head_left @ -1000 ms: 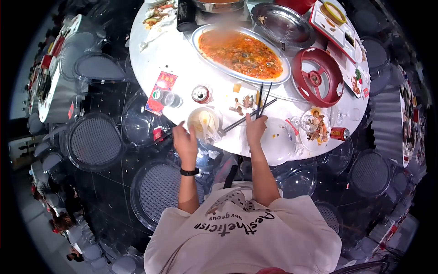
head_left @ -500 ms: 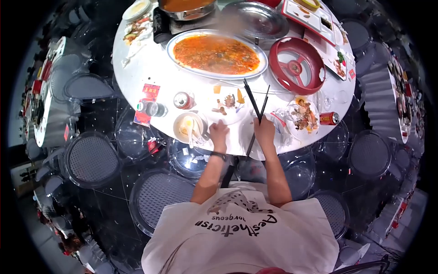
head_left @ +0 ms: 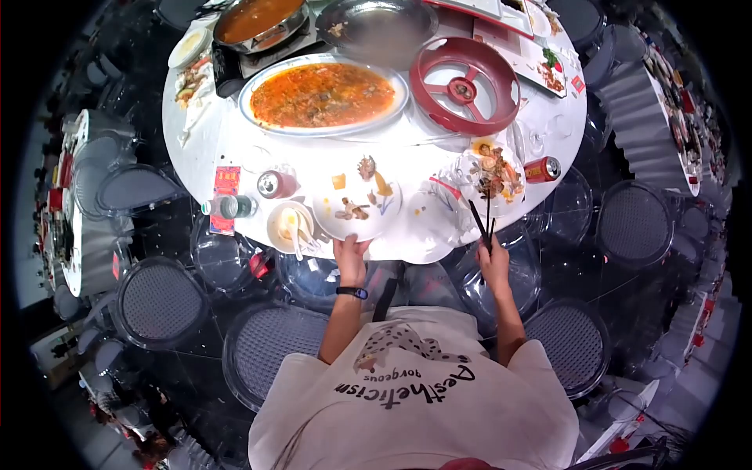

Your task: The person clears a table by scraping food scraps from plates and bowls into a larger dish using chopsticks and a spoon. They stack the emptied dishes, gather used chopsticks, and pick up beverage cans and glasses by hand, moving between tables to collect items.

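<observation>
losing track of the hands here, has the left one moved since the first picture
Yes, rightward: the left hand, first left of the bowl, is now right of it.

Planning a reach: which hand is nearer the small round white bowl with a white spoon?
Left. The left hand is close, to the bowl's right; the right hand is farther right, holding black chopsticks.

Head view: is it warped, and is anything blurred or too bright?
In the head view, straight lines bow and the corners are black; the table glares nearly white against the dark floor; a hazy smudge blurs the pan's near edge.
</observation>
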A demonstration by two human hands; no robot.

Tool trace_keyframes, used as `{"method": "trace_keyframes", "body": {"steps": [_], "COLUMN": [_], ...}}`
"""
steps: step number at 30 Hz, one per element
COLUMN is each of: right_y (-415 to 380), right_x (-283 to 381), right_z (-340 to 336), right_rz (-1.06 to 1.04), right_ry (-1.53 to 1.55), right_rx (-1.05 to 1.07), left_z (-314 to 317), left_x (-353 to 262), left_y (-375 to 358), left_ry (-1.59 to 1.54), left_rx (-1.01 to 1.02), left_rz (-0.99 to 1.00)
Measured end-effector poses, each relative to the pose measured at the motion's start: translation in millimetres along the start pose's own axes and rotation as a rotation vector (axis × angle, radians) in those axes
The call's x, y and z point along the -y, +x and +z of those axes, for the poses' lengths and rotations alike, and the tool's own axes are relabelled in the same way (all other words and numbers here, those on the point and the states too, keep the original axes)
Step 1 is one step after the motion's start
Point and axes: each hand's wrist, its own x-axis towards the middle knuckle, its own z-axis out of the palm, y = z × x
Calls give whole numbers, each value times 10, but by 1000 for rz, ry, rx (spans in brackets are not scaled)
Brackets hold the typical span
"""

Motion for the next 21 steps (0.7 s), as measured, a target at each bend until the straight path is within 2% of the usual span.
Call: {"method": "trace_keyframes", "body": {"steps": [3, 9, 13, 14, 16, 18, 21], "right_y": [-2, 67, 118, 118, 122, 138, 199], "right_x": [-298, -536, -439, -407, -335, -345, -375], "right_z": [96, 350, 362, 352, 317, 352, 418], "right_rz": [-98, -46, -2, 8, 19, 36, 32], "right_ry": [-138, -88, -182, -218, -295, -378, -376], "right_rx": [-80, -111, -42, -18, 45, 96, 120], "left_z": [-73, 196, 364, 457, 619, 800, 1033], "left_x": [-69, -659, -879, -944, -987, -1003, -974], "left_y": [-198, -520, -498, -472, -301, -179, -97], "left_ry": [55, 320, 640, 807, 1222, 1547, 1838], "left_rx": [38, -36, -102, -125, -172, -163, -18], "left_rz": [0, 95, 289, 353, 643, 817, 878]}}
